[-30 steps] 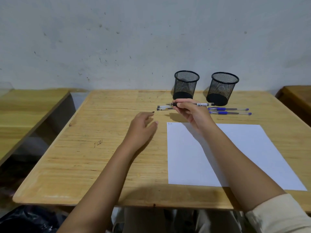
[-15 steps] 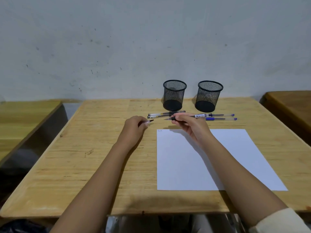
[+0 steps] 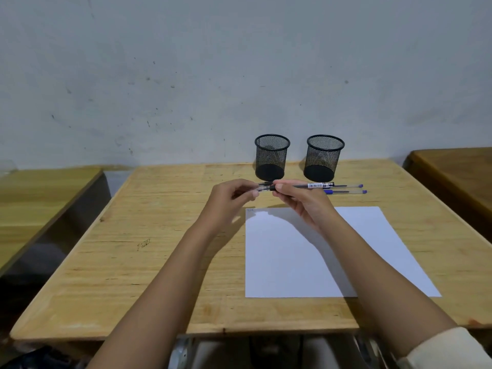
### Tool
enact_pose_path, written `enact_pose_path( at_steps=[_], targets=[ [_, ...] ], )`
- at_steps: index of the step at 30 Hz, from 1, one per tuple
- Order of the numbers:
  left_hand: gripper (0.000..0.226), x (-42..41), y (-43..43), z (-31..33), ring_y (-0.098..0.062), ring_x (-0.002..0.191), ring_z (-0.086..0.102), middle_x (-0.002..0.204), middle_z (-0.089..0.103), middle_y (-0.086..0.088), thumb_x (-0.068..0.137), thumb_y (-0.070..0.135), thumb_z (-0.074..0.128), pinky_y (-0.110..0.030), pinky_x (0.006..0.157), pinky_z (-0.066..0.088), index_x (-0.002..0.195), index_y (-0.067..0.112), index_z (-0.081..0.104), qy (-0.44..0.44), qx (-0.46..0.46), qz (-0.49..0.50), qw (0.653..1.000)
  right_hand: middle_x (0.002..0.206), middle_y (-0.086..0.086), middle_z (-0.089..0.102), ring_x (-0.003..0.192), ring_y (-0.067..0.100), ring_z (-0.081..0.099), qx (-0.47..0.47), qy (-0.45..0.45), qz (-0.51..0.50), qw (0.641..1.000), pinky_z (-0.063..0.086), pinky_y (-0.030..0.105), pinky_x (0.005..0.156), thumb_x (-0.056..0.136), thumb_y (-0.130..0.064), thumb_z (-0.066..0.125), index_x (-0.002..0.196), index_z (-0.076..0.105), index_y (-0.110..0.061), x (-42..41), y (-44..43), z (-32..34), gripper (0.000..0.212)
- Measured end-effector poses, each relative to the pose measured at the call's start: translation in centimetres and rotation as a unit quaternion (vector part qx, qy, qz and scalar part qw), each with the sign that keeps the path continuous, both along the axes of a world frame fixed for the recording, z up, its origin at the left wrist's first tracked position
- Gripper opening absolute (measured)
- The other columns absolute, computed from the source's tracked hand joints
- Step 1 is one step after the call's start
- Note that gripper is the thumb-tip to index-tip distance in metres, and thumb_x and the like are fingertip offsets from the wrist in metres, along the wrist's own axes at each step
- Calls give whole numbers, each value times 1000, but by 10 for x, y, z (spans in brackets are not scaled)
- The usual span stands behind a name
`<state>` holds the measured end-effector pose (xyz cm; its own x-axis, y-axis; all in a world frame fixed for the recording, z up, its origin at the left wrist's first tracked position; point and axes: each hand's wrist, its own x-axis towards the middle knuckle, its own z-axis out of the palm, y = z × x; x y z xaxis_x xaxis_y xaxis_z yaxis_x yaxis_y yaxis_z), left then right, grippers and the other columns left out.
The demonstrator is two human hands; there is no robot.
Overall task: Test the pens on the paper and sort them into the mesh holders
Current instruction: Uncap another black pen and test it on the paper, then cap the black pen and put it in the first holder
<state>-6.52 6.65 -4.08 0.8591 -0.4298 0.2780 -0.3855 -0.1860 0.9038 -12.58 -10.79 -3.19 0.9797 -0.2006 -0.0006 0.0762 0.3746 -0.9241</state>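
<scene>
A black pen [image 3: 314, 185] is held level above the wooden table [image 3: 159, 262], just in front of the holders. My right hand [image 3: 303, 206] grips its barrel. My left hand [image 3: 229, 201] pinches a small cap at the pen's left tip. Below my right forearm lies a white sheet of paper [image 3: 292, 262] with a tiny mark at its top left corner. Two blue pens [image 3: 346, 192] lie side by side behind the paper. Two black mesh holders, the left [image 3: 271, 155] and the right [image 3: 323, 157], stand at the table's back edge; I see no pens inside them.
A grey wall rises right behind the holders. Another wooden table [image 3: 40, 198] stands to the left across a gap, and a darker one [image 3: 458, 177] to the right. My hands hide whatever lies on the table behind them.
My left hand rose from the table and moved right to meet the pen's tip. My right hand kept the pen and lifted it slightly. The camera tilted up.
</scene>
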Motion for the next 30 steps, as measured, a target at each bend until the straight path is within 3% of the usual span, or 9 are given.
enact_pose_path(
  at_steps=[4, 7, 14, 22, 25, 27, 30],
  targets=[
    [10, -3, -1, 4, -16, 78, 65, 83, 70, -9, 84, 8, 66, -24, 79, 54, 92, 4, 70, 34, -60, -27, 997, 71, -1, 73, 68, 9, 69, -39, -14, 8, 999, 51, 12, 65, 80, 5, 63, 88, 69, -3, -3, -4, 4, 12],
    [13, -4, -3, 8, -12, 73, 64, 81, 69, -9, 86, 3, 62, -20, 74, 53, 94, -3, 68, 47, -66, -50, 995, 70, -3, 73, 68, 8, 68, -69, -24, 25, 997, 51, 12, 67, 79, 6, 63, 88, 70, -4, -5, -7, 8, 14],
    [10, -7, -7, 14, -7, 66, 63, 74, 69, -3, 86, 5, 61, -17, 67, 50, 85, 8, 71, 44, -68, -51, 995, 68, -1, 72, 65, 9, 68, -77, -37, 46, 995, 52, 13, 65, 79, 8, 61, 90, 68, -1, -6, -7, 11, 16],
    [12, -1, -4, 18, -11, 71, 64, 75, 70, -3, 83, 7, 66, -27, 77, 53, 81, 17, 72, 13, -47, -28, 998, 78, 6, 74, 72, 15, 71, -59, -50, 37, 996, 54, 16, 70, 77, 6, 64, 92, 68, 0, 0, -5, 8, 17],
    [15, 9, 7, 21, -17, 73, 63, 72, 70, -3, 82, 7, 67, -36, 80, 51, 79, 20, 73, 3, -34, -12, 999, 80, 10, 75, 74, 21, 72, -29, -59, 8, 998, 56, 19, 71, 71, 1, 69, 88, 69, 1, 3, -13, 12, 18],
    [13, 15, 15, 25, -18, 75, 62, 75, 70, -3, 81, 6, 68, -38, 80, 51, 80, 18, 73, 3, -36, 1, 999, 80, 9, 75, 77, 22, 72, -81, -66, -9, 995, 56, 22, 75, 64, -7, 75, 85, 73, -3, 4, -20, 13, 22],
    [11, 24, 19, 34, -12, 78, 63, 81, 71, -3, 79, 7, 71, -34, 85, 51, 83, 17, 72, 5, -43, 24, 999, 72, 0, 74, 72, 11, 69, -264, -59, -12, 963, 55, 18, 76, 63, -4, 81, 79, 75, -14, 8, -26, 15, 19]
  ],
)
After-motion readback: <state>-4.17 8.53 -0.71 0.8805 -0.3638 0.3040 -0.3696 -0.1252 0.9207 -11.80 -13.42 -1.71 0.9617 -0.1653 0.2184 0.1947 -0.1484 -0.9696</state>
